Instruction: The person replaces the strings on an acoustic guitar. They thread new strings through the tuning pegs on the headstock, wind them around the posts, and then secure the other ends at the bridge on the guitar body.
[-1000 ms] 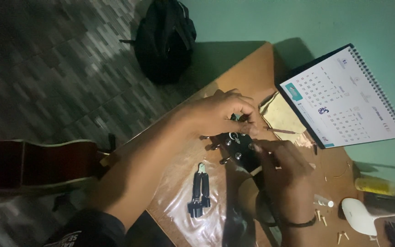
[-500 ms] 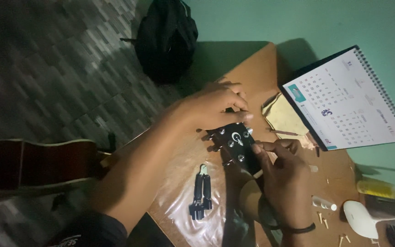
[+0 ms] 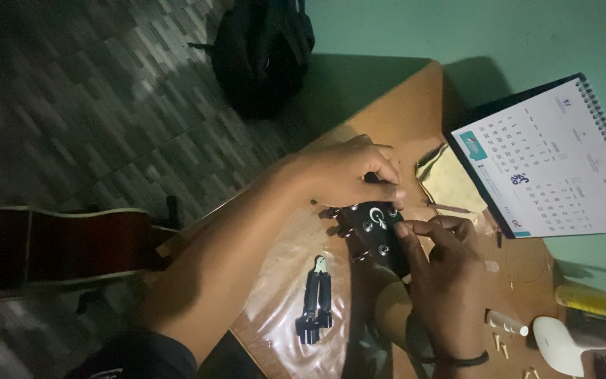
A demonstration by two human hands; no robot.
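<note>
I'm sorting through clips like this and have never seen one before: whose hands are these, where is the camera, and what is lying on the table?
The camera sits on a person's head and looks down at their own two bare hands. The left hand grips the top of a black guitar headstock resting on a wooden table. The right hand pinches at the headstock's side, near the tuning pegs. On the table lie a black plier-like tool on clear plastic, a spiral desk calendar, a small white bottle and a few pale pins. A dark backpack sits on the floor.
</note>
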